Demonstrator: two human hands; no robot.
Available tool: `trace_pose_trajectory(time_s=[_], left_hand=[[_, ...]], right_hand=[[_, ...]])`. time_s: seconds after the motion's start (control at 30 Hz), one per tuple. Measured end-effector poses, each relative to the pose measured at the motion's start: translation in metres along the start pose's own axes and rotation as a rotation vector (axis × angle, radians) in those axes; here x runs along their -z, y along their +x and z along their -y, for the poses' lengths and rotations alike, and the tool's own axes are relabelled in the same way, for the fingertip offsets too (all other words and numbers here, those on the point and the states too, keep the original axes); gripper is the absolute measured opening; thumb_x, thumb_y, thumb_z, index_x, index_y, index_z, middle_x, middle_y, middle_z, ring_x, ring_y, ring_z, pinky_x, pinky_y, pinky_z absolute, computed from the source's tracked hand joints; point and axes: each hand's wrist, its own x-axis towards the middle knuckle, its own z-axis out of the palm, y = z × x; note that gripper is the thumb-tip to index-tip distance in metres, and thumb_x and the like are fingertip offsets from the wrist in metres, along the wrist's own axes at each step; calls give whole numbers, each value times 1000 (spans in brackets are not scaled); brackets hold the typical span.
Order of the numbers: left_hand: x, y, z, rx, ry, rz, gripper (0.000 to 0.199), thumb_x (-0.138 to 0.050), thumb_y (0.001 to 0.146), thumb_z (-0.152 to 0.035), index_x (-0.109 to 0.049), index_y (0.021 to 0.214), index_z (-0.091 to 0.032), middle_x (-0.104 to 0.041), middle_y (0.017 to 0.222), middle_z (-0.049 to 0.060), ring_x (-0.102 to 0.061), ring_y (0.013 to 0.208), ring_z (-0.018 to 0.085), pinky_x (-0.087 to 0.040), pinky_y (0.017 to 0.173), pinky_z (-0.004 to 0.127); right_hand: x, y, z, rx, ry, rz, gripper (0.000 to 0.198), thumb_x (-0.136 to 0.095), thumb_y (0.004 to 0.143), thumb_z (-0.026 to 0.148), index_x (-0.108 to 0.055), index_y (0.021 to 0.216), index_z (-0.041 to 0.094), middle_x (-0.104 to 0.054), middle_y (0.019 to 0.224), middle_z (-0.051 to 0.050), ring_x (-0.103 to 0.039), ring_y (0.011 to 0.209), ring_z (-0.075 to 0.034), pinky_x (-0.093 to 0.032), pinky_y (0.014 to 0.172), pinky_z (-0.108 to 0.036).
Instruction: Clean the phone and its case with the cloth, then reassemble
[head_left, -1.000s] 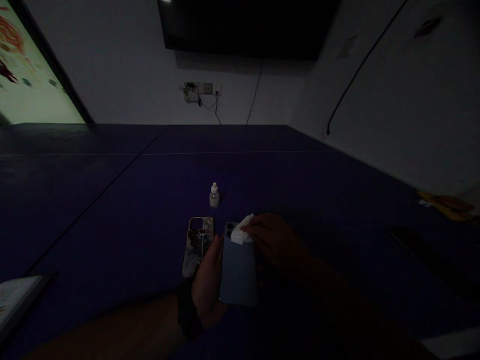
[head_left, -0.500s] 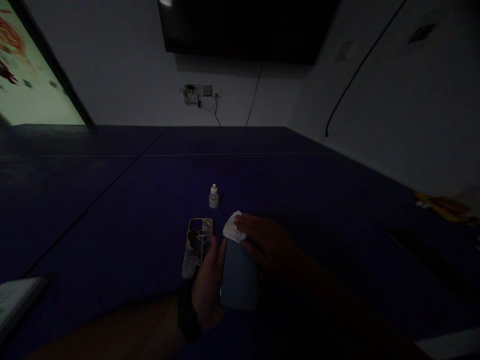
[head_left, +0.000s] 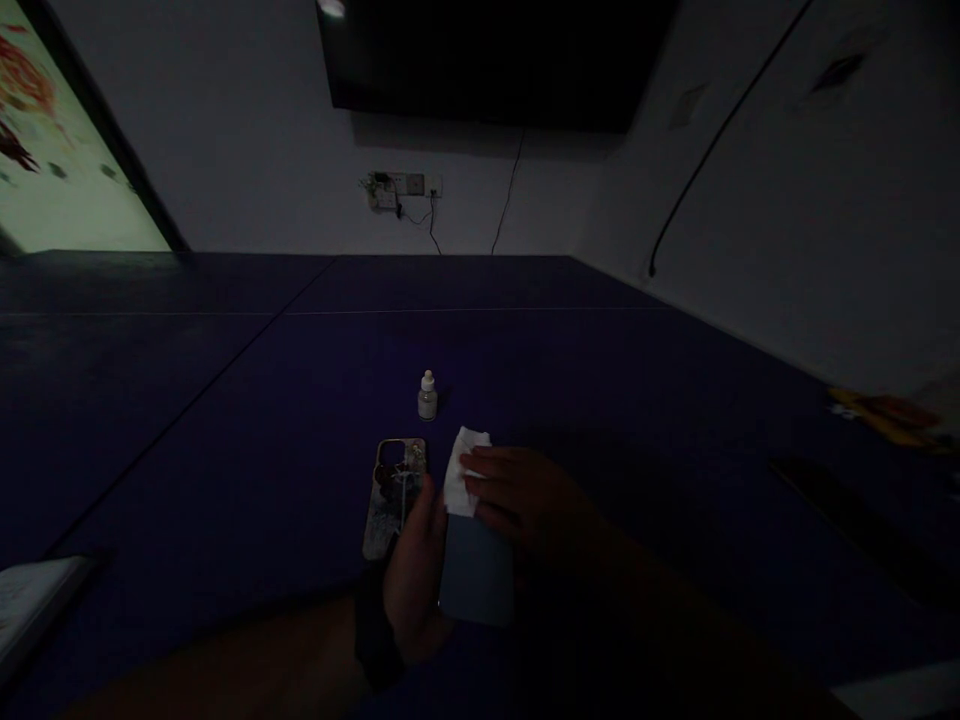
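A flat bluish-grey phone (head_left: pixel 478 575) lies in my left hand (head_left: pixel 416 590), whose thumb and palm grip it along the left edge. My right hand (head_left: pixel 529 495) presses a folded white tissue (head_left: pixel 459 488) onto the upper part of the phone, fingers laid over it. Just left of my left thumb a patterned phone case (head_left: pixel 390 500) with a camera cutout rests on the table. Beyond the case stands a small dropper bottle (head_left: pixel 427 398) with a white cap, upright. The far edge of the phone is hidden under the tissue and my right hand.
The dark blue table (head_left: pixel 360 360) reaches back to the wall. White papers or a booklet (head_left: pixel 34 600) lie at the left edge. A dark flat object (head_left: pixel 840 515) and a yellow packet (head_left: pixel 892 415) are on the right. A screen (head_left: pixel 495 60) hangs above wall sockets (head_left: pixel 405 185).
My right hand has slid the tissue down along the phone, toward me, so it covers more of the surface. My left hand keeps its hold; the bottle and case have stayed put.
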Motion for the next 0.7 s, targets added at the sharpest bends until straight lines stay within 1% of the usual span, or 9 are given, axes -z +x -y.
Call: trace_pose_trajectory(time_s=[0.07,0.2,0.3,0.37,0.47,0.53,0.6,0.63,0.7], left_hand=[[-1,-1,0,-4,-2,-31,62,-46,97,-65,-44,148,-28,-68,115,11,-69,98,27,-54,88,45],[-4,-2,1,-6,4,-112,60,-44,99,-62,-43,147,-27,-69,113,11,-70,96,26,-54,88,44],[-4,-1,1,-4,-2,-87,59,-46,99,-61,-44,147,-27,-69,112,11,-70,96,26,-55,88,43],[-2,0,2,-9,-10,-57,58,-47,98,-60,-46,145,-27,-69,111,11,-70,97,26,-55,89,43],[0,2,3,-12,-12,-30,58,-50,97,-61,-51,143,-24,-69,111,12,-69,99,27,-55,89,43],[1,3,4,-16,-12,-27,60,-51,96,-62,-52,141,-24,-69,112,12,-69,99,27,-55,89,43],[1,2,4,-23,-13,-30,60,-51,96,-64,-52,141,-24,-69,112,11,-69,98,27,-55,89,43],[0,1,4,-24,-11,-34,60,-50,96,-63,-51,142,-25,-69,112,11,-69,98,26,-55,88,42],[-1,0,3,-17,-3,-47,57,-50,97,-61,-50,143,-26,-69,111,10,-70,96,25,-55,88,41]], right_hand=[[1,-1,0,-9,19,-7,20,-58,98,17,-72,112,20,-75,125,-8,-68,120,-21,-58,100,-38],[7,-2,-3,-136,-21,-75,20,-59,94,14,-73,107,19,-76,113,-11,-71,106,-23,-60,93,-41],[4,2,0,-208,-12,-120,19,-59,92,14,-73,104,19,-74,105,-11,-70,99,-24,-60,87,-42],[-1,4,4,-207,7,-140,19,-58,93,14,-72,104,19,-73,103,-11,-69,97,-24,-59,86,-42],[-6,6,9,-171,22,-164,19,-57,95,16,-71,107,20,-73,111,-11,-67,104,-24,-56,92,-44],[-5,5,8,-114,44,-148,18,-57,95,16,-71,105,22,-73,117,-9,-66,110,-23,-54,95,-43],[-2,3,3,-69,52,-118,16,-59,93,16,-71,101,24,-74,115,-7,-66,111,-23,-53,94,-42],[0,2,1,-75,41,-113,16,-60,92,16,-71,100,23,-74,113,-7,-66,109,-23,-53,93,-42],[1,2,-3,-150,1,-147,16,-62,91,14,-72,101,22,-74,108,-9,-67,104,-24,-53,91,-42]])
